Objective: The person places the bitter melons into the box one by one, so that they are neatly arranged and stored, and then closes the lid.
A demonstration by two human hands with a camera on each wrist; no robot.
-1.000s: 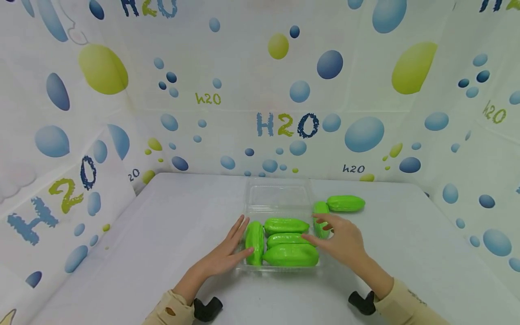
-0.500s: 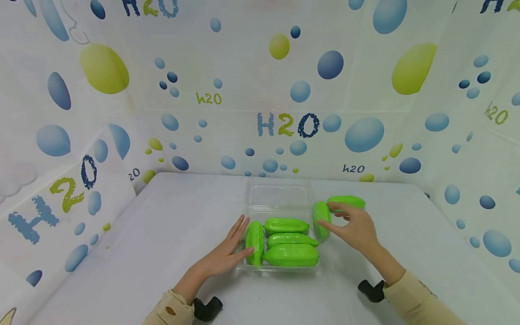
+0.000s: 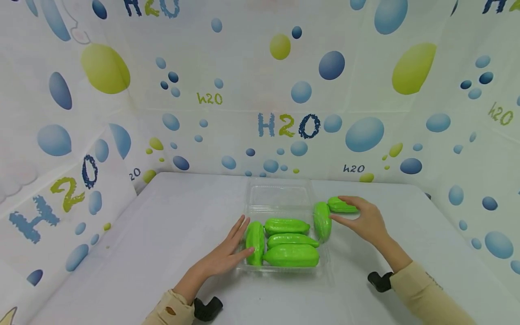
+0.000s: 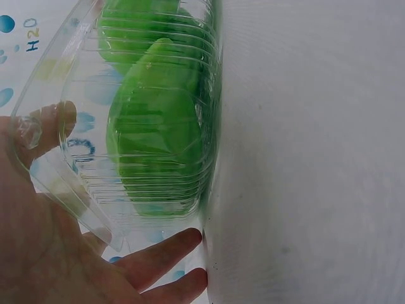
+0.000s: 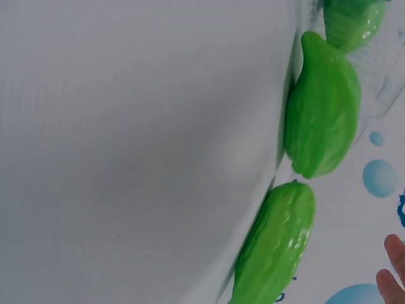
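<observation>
A clear plastic clamshell container (image 3: 280, 269) sits mid-table and holds several glossy green, cucumber-like vegetables (image 3: 291, 256). My left hand (image 3: 221, 257) rests at its left side with fingers outstretched; in the left wrist view, that hand (image 4: 69, 253) has its thumb by the clear rim. My right hand (image 3: 365, 221) hovers with thumb and fingers spread around nothing, partly covering a green vegetable (image 3: 341, 205) lying crosswise on the table. Another green vegetable (image 3: 322, 221) lies lengthwise against the container's right side. Only fingertips (image 5: 393, 253) of the right hand show in the right wrist view.
The container's clear lid (image 3: 278, 195) lies open toward the back. A white cloth covers the table (image 3: 183, 212), and a white curtain (image 3: 243, 58) printed with bubbles and H2O rises behind it. A black wrist camera (image 3: 208, 308) sits at each cuff.
My right hand has moved right and back, from the container's right edge past the lengthwise vegetable to the crosswise one. The left hand has stayed in place.
</observation>
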